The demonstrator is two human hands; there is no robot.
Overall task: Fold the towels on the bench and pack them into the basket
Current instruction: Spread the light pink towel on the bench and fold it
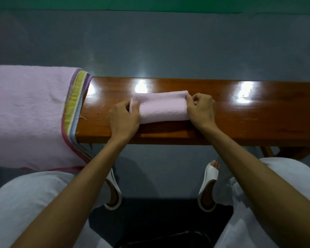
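A small pink towel [161, 106] lies folded into a narrow band across the middle of the glossy wooden bench [240, 111]. My left hand [123, 117] pinches its left end, thumb and fingers curled round the fabric edge. At the towel's right end my right hand [200, 109] pinches the upper corner between thumb and fingers. A larger pink towel [25, 113] with a yellow, purple and grey striped border drapes over the bench's left end and hangs down its near side. No basket is in view.
Grey floor [150, 42] lies beyond the bench, with a green strip at the far top. My feet in white sandals [208, 187] stand under the bench's near edge. White trouser legs fill the lower corners. A dark seat edge shows at the bottom.
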